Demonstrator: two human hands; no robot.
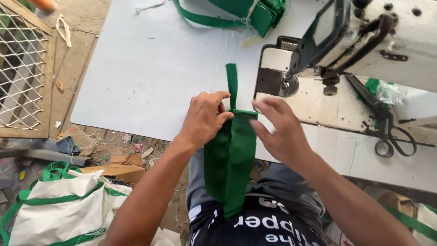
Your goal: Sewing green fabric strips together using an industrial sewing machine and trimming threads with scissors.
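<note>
Pinching the folded green fabric piece (230, 155) at its top edge: your left hand (205, 119) is clamped on the left corner, your right hand (277, 132) rests open-fingered on the right. It hangs over the near edge of the white tabletop (150, 68), its narrow green strap (232, 84) lying flat beside the white sewing machine (346, 41). Looks like alignment; next needs that edge square under the needle.

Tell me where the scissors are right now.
In the head view, the black scissors lie on the table at the far right, just below the sewing machine and right of the person's right hand.

A folded green fabric piece (232, 159) hangs off the pale surface's (145, 68) edge, its narrow green strap (232, 84) lying flat, pointing away.
</note>
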